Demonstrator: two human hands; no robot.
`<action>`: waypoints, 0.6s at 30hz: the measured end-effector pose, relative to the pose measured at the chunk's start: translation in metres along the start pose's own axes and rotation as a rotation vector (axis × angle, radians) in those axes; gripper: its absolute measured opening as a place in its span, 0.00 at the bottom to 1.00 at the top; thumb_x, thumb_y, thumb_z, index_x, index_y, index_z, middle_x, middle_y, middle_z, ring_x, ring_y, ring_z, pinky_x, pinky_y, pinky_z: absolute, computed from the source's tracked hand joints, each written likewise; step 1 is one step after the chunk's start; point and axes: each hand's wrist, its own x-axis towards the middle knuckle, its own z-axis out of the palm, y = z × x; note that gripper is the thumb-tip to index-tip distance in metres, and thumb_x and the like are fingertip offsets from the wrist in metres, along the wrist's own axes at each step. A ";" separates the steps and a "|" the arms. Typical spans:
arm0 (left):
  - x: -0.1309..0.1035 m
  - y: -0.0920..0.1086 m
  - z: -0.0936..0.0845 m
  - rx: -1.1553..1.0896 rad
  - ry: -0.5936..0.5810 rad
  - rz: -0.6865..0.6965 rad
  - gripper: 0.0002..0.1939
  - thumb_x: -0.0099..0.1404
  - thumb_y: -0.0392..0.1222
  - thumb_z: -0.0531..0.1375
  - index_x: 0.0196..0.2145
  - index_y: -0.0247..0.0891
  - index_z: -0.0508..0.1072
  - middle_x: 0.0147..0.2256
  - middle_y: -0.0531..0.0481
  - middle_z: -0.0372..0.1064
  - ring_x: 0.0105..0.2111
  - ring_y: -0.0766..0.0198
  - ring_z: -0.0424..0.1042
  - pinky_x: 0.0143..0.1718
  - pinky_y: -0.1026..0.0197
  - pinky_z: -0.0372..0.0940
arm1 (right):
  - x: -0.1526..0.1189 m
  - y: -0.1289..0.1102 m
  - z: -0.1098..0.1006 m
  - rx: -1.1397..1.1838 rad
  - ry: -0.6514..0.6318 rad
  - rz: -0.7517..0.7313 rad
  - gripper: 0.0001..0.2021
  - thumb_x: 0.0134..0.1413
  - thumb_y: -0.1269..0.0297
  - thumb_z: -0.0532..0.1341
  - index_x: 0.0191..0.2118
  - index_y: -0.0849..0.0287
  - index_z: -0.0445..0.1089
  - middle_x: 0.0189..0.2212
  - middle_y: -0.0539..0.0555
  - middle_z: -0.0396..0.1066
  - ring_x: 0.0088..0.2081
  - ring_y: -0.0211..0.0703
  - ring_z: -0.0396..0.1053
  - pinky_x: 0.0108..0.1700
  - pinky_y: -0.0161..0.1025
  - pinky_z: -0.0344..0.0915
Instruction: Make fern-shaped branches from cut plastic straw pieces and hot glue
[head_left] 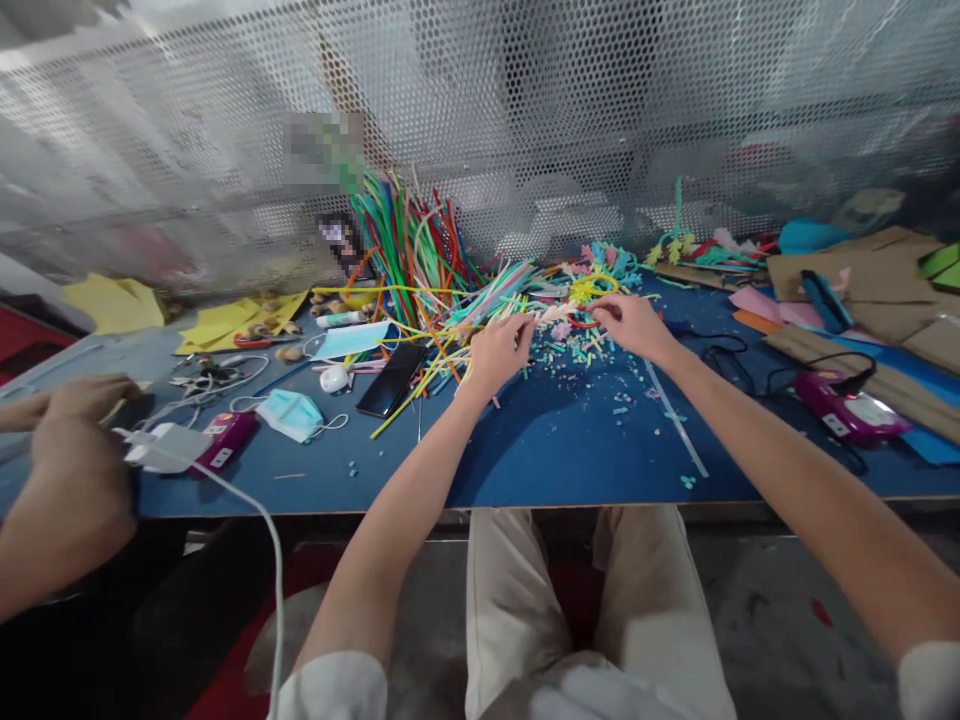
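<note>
Apparently working a pale strip [557, 313] at twelve o'clock, pinched in narrowed fingertips of left hand [496, 352] and right hand [628, 322]. Probably calls for holding both ends steady.

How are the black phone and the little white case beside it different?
The phone is black, but the case is white. The phone is long and flat, while the case is short and rounded. The phone is also bigger than the case. Both are on the blue table, left of the left hand.
</note>
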 end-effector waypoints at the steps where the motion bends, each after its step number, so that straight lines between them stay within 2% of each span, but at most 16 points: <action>1: -0.001 0.001 0.000 0.002 -0.018 0.016 0.18 0.84 0.51 0.54 0.51 0.46 0.83 0.46 0.46 0.86 0.44 0.53 0.83 0.38 0.57 0.66 | -0.009 -0.002 0.001 0.077 0.001 0.009 0.14 0.66 0.59 0.62 0.48 0.56 0.83 0.41 0.58 0.85 0.39 0.55 0.81 0.50 0.54 0.77; 6: -0.003 0.006 0.001 0.016 -0.093 0.054 0.18 0.83 0.52 0.56 0.53 0.47 0.85 0.43 0.47 0.86 0.41 0.53 0.83 0.39 0.58 0.67 | -0.036 -0.010 0.011 0.316 -0.001 0.042 0.18 0.67 0.48 0.64 0.53 0.52 0.82 0.44 0.57 0.86 0.35 0.53 0.81 0.42 0.51 0.77; 11: -0.004 0.007 -0.001 -0.046 -0.174 0.125 0.17 0.82 0.51 0.57 0.50 0.48 0.86 0.42 0.50 0.86 0.39 0.56 0.83 0.40 0.57 0.68 | -0.047 -0.012 0.010 0.209 0.006 -0.019 0.17 0.69 0.48 0.64 0.50 0.51 0.85 0.39 0.55 0.85 0.37 0.54 0.81 0.46 0.52 0.77; 14: -0.004 0.008 -0.002 -0.060 -0.185 0.126 0.17 0.82 0.50 0.57 0.50 0.49 0.86 0.45 0.50 0.86 0.41 0.57 0.83 0.42 0.58 0.68 | -0.048 -0.010 0.008 0.161 0.062 -0.053 0.15 0.69 0.49 0.64 0.46 0.51 0.86 0.42 0.55 0.86 0.39 0.54 0.81 0.48 0.52 0.77; 18: -0.003 0.009 -0.003 -0.052 -0.195 0.099 0.16 0.82 0.51 0.57 0.50 0.48 0.86 0.44 0.50 0.86 0.41 0.57 0.83 0.42 0.59 0.68 | -0.047 -0.009 0.009 0.158 0.123 -0.081 0.13 0.67 0.49 0.67 0.42 0.50 0.85 0.43 0.55 0.86 0.38 0.51 0.79 0.45 0.49 0.78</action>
